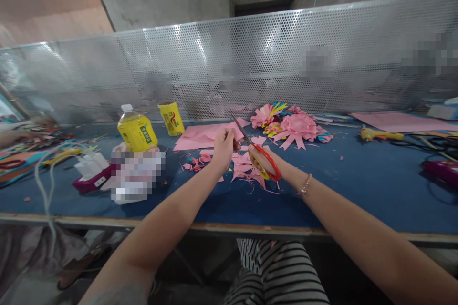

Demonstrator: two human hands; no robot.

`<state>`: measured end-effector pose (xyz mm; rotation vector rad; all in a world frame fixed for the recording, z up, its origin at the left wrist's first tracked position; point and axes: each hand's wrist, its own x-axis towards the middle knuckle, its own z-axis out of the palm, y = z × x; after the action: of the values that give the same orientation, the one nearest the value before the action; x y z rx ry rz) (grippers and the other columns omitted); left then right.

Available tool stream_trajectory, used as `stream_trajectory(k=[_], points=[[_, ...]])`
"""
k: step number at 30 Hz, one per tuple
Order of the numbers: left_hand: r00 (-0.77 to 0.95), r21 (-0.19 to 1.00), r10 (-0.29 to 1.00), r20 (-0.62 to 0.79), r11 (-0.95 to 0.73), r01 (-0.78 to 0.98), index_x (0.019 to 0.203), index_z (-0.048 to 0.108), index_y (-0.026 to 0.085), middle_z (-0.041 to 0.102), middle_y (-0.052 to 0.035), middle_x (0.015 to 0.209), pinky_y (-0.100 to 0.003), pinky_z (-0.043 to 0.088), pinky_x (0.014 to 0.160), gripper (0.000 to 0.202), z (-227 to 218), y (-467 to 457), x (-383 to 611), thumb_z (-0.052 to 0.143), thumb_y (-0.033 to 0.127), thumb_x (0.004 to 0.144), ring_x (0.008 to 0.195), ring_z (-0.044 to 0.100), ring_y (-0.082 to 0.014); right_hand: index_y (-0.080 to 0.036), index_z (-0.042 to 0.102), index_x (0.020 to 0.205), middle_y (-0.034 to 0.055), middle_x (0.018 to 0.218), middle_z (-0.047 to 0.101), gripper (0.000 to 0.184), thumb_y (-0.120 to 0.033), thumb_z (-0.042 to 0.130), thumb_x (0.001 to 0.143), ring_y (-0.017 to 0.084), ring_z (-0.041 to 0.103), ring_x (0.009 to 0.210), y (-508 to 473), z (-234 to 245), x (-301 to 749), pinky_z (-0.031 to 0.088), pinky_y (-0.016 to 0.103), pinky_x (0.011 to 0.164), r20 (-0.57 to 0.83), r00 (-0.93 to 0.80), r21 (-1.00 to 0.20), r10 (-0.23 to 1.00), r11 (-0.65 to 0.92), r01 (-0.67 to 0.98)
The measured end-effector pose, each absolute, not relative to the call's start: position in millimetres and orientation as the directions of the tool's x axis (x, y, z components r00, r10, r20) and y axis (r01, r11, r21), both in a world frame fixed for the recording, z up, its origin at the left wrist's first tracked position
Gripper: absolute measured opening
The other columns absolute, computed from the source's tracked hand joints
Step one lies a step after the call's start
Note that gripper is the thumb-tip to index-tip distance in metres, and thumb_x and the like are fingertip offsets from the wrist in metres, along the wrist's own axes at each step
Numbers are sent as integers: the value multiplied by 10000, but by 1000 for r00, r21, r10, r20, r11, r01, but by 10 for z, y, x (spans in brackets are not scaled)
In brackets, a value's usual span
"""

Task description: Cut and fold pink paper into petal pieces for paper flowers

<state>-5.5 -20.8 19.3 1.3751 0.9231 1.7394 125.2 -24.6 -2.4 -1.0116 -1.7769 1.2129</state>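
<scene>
My right hand (pixel 263 159) is closed in the handles of a pair of scissors (pixel 274 167) with red and yellow grips. The blades point up and away to the left, beside my left hand (pixel 225 144). My left fingers are pinched together on a small piece of pink paper (pixel 236 131), which lies close against the blades. Below both hands, pink paper scraps (pixel 243 167) are spread over the blue table. Just behind my left hand lie flat pink sheets (pixel 196 136). Pink paper flowers (pixel 296 128) are heaped beyond my right hand.
A yellow-labelled bottle (pixel 138 128) and a yellow can (pixel 171 119) stand at left, near purple power strips (pixel 93 178) and white cables. On the right are a yellow glue gun (pixel 381 135) and a large pink sheet (pixel 404 121). A perforated metal screen (pixel 200 66) borders the back.
</scene>
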Motion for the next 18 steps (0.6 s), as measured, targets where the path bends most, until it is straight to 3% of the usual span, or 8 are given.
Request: stream_trajectory(k=[18], points=[[-153,878,881,447,-465,-115,607,355,188,378,59,425,-181,307,387,201,195,-193,-68,410,285,774,364,408,-50,-185,359,497,-24,395,381,493,-631,337,705,83,355,388,-415,137,1280,320,243,418,277,-404,-794,872,444,414]])
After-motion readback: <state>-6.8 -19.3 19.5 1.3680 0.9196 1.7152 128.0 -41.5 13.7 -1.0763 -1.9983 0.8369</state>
